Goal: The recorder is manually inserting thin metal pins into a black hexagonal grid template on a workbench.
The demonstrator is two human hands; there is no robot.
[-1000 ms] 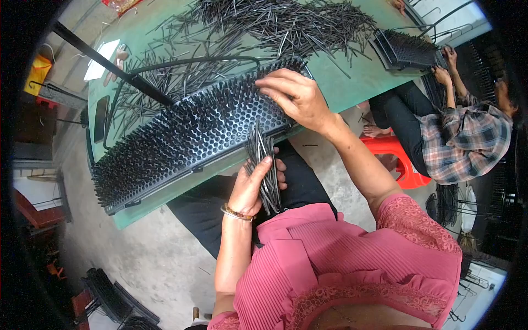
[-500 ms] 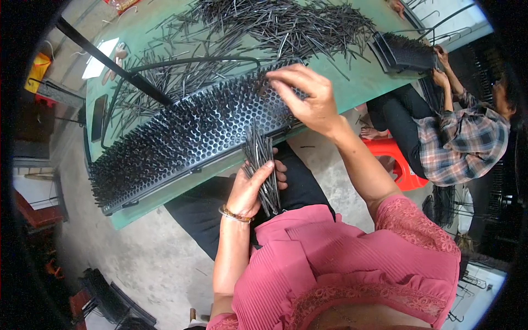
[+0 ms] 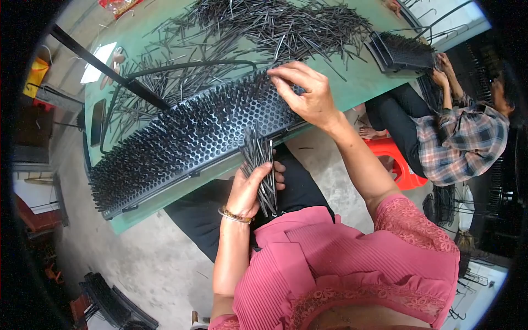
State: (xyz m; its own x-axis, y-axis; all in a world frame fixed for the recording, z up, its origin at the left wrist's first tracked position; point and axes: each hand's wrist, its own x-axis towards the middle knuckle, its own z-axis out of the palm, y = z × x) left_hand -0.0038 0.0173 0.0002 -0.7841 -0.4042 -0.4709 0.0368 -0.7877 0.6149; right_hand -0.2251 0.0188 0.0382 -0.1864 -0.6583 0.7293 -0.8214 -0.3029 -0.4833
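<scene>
Dark strips (image 3: 256,150) clasped in left hand (image 3: 243,191) near perforated tray (image 3: 268,111), presumably for reach; pinch of right hand (image 3: 309,94), far side, cannot be told.

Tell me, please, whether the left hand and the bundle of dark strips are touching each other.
Touching. The head view shows the left hand wrapped around the bundle of dark strips, its thumb lying across it, fingertips beyond.

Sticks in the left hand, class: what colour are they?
The sticks are dark grey to black, clearest in the head view.
</scene>
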